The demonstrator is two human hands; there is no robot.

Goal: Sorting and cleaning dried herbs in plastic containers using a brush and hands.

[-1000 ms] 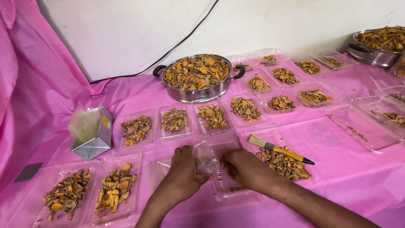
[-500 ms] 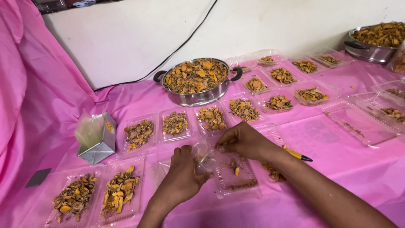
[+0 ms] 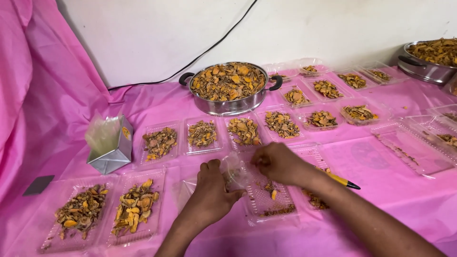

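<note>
A: Where does the view look from?

B: From the person's head, above the near edge of the pink-covered table [image 3: 390, 190], tilted down and forward.

A: Which way does it face?

B: Across the table toward its far edge, where the white wall [image 3: 333, 28] rises. The left hand [image 3: 212, 190] and right hand [image 3: 278, 163] enter from the near edge, low in the middle.

A: How near is it?

B: Close over the hands; the steel pot [image 3: 228, 90] by the far edge sits well beyond them.

A: Any second view?

B: No, only this head camera, so nothing is shared.
</note>
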